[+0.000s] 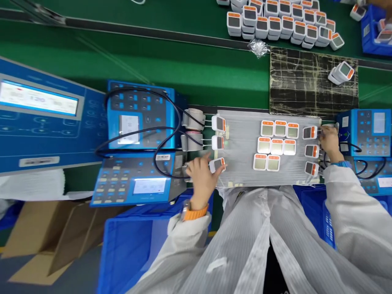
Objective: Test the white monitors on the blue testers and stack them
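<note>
My left hand (pixel 200 175) grips a small white device with an orange button (pixel 217 164), the lowest of three at the left edge of a pale grey mat (pixel 241 159). Two like devices (pixel 218 123) sit above it, joined to grey cuffs (pixel 192 119). My right hand (pixel 329 140) is closed at the mat's right edge beside the top one of three more devices (pixel 310 132); what its fingers pinch is hidden. Several devices lie face up (pixel 276 146) in the mat's middle.
Blue test instruments with black hoses stand at the left (pixel 141 118) and right (pixel 366 132). A heap of the same devices (pixel 281 22) lies on the green belt beyond, near a taped black sheet (pixel 306 81). Blue crates (pixel 128 245) and a cardboard box (pixel 39 241) sit below.
</note>
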`<state>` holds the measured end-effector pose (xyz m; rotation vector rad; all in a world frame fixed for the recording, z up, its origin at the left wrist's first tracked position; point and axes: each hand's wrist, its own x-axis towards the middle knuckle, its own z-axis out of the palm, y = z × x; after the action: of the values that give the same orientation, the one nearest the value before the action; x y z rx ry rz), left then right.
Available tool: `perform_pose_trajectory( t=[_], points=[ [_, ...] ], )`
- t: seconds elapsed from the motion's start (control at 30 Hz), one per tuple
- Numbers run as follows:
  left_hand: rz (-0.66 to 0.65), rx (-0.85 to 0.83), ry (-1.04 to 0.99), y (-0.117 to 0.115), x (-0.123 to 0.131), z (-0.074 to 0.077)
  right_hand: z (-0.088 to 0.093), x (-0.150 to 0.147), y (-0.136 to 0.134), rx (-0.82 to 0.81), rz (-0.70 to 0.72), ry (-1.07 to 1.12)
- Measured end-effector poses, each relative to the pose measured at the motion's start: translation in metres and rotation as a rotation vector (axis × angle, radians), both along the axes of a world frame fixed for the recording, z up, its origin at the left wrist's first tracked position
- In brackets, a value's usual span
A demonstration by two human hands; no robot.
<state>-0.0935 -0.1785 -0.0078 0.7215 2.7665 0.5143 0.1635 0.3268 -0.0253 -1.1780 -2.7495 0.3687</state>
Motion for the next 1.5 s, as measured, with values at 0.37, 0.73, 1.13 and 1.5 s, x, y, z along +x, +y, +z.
perform_pose_trajectory(
  t=[0.37,0.73,1.13,1.5],
  points=[
    [-0.694,0.285,-0.229,0.325,0.083,-0.038,-0.042,0.012,0.040,0.033,0.304,-0.164],
    [-0.804,0.284,-0.164,0.396,0.108,-0.049,-0.044,0.003,0.031,0.004,0.216,-0.130],
    [-0.431,0.415,-0.299,0.328,0.105,-0.048,0.006,0.086,-0.032,0.052,0.399,-0.255],
    [-0.719,0.514,-0.305,0.311,0.106,-0.027,0.022,0.038,-0.056,-0.636,-0.120,0.209]
  ],
)
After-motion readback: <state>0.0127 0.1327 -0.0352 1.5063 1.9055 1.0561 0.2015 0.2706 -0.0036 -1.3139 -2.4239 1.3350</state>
